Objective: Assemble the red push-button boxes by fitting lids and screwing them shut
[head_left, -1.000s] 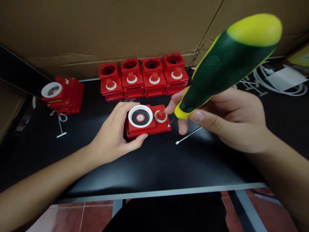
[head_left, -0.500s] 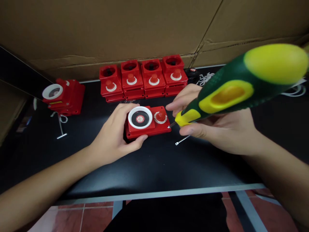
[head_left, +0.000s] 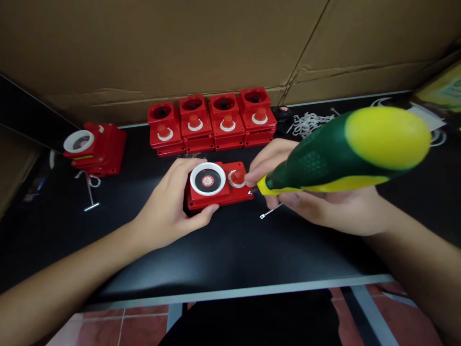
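My left hand (head_left: pixel 166 206) grips the left end of a red box (head_left: pixel 216 191) lying on the black table (head_left: pixel 230 250). The box carries a white ring with a black disc (head_left: pixel 208 179) and a red button (head_left: pixel 237 177). My right hand (head_left: pixel 324 202) is closed on a green and yellow screwdriver (head_left: pixel 345 150). Its tip rests at the box's right front corner, and the handle points toward me and to the right.
Several red boxes (head_left: pixel 212 122) stand in a row at the back against cardboard (head_left: pixel 216 43). Another red box (head_left: pixel 94 146) sits at the far left, with a metal T-key (head_left: pixel 90 194) beside it. A thin metal pin (head_left: pixel 270 211) lies under my right hand. White cord scraps (head_left: pixel 311 122) lie at back right.
The screwdriver handle has swung down from a steep tilt to nearly level, and its tip has come onto the box's right corner. My left hand has kept its hold.
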